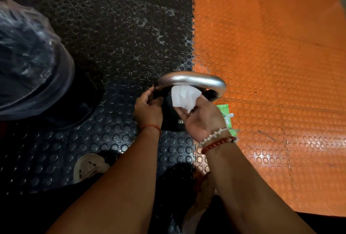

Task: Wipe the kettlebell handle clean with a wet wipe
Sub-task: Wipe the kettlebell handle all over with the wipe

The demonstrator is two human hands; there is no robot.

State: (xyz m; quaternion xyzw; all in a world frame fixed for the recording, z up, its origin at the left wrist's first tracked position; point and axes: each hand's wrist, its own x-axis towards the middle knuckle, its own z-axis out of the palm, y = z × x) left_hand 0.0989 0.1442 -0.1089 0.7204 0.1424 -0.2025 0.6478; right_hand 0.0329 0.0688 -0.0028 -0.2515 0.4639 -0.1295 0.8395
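Studded floor [112, 28]: kettlebell handle [191, 78] seemingly crosswise

Both forearms were bare down to the lower edge of the view. A thin red-orange thread bracelet [151, 127] circled the wrist of the left grip [148, 111]. The wrist of the right grip [204, 121] bore two strands side by side: a white bead bracelet [215, 136] nearer the palm and a dark red bead bracelet [218, 145] behind it. One foot wore a pale clog [88, 168] with dark holes in its top.
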